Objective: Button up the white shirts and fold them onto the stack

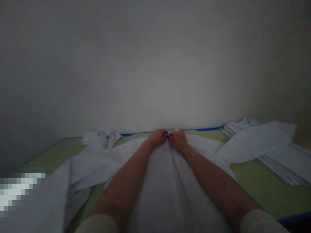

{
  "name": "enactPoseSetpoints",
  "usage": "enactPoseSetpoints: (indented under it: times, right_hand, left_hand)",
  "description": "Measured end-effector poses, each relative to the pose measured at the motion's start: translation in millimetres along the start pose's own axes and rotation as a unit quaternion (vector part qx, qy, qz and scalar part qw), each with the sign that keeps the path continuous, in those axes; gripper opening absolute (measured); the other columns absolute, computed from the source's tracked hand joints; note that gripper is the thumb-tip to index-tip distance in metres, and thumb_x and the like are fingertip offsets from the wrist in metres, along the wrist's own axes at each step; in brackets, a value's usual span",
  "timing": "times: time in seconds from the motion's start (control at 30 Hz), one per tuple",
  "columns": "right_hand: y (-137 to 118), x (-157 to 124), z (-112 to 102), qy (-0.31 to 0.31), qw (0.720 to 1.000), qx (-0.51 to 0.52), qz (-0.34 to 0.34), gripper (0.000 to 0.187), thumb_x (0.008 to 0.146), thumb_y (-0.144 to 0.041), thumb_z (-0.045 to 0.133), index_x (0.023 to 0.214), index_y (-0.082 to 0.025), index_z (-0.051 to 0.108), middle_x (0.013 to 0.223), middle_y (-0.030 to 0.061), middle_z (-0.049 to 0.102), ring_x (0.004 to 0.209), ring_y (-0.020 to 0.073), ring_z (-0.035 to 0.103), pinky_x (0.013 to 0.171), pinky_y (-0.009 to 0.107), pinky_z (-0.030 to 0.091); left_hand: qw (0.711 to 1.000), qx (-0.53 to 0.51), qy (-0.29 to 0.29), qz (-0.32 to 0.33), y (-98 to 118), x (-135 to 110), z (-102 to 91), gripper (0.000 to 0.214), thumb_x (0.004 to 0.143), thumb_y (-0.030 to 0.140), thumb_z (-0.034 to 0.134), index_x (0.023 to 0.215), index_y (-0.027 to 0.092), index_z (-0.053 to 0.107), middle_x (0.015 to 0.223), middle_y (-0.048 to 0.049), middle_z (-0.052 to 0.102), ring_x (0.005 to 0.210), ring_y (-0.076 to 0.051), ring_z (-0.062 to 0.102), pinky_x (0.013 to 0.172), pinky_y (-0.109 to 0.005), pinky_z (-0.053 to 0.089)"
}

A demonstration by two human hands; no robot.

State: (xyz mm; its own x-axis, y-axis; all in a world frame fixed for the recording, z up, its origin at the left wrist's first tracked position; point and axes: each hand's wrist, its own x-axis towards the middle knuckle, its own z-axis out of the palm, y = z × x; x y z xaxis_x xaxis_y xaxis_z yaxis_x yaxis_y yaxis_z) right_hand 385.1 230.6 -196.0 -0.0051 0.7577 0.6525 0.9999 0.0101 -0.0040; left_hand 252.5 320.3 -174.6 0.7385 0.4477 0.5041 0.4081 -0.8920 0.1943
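A white long-sleeved garment, apparently a coat or shirt (157, 184), lies spread out below me with its sleeves reaching to both sides. Its front edges run up the middle towards my hands. At the far end, my left hand (159, 137) pinches the cloth near the collar. My right hand (178, 139) is closed on the same part, just to the right. The fingers nearly meet over a small fold of white fabric. What exactly lies between the fingertips is too small to make out.
A green table top (252, 181) with a blue edge stands against a grey wall (155, 64). Stacked folded white cloth (286, 161) lies on the right. Crumpled white cloth (107, 137) sits at the back left, and more white cloth (43, 197) covers the near left.
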Motion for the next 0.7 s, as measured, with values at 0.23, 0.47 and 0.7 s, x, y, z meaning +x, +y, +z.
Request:
enactPoseSetpoints:
  times: [0.23,0.47,0.7]
  right_hand:
    - [-4,-1,-12,-0.029,0.992,-0.055,-0.114,0.031,0.086,-0.028,0.037,0.100,-0.015,0.061,0.091,0.0104,0.065,0.088,0.0202,0.056,0.086,0.036,0.026]
    - [-11,-1,-24,-0.043,0.986,-0.069,-0.148,0.042,0.086,-0.044,0.037,0.094,-0.012,0.063,0.093,0.0127,0.063,0.091,0.0236,0.054,0.088,0.039,0.026]
    - [-1,0,-14,-0.052,0.993,-0.017,-0.109,0.032,0.085,-0.034,0.039,0.090,-0.014,0.062,0.090,0.0116,0.061,0.089,0.0208,0.052,0.087,0.036,0.030]
  left_hand:
    - [0.997,-0.065,0.021,-0.046,-9,6,1.1,0.027,0.077,0.022,0.048,0.095,0.015,0.066,0.091,-0.0072,0.068,0.086,-0.016,0.060,0.080,-0.025,0.045]
    - [0.984,-0.157,0.026,-0.079,-19,9,2.1,0.032,0.075,0.017,0.049,0.103,0.011,0.064,0.093,-0.0072,0.068,0.081,-0.013,0.062,0.075,-0.022,0.047]
    - [0.976,-0.202,0.012,-0.079,-23,8,7.5,0.031,0.072,0.027,0.058,0.097,0.011,0.066,0.086,-0.0080,0.069,0.076,-0.015,0.063,0.072,-0.024,0.048]
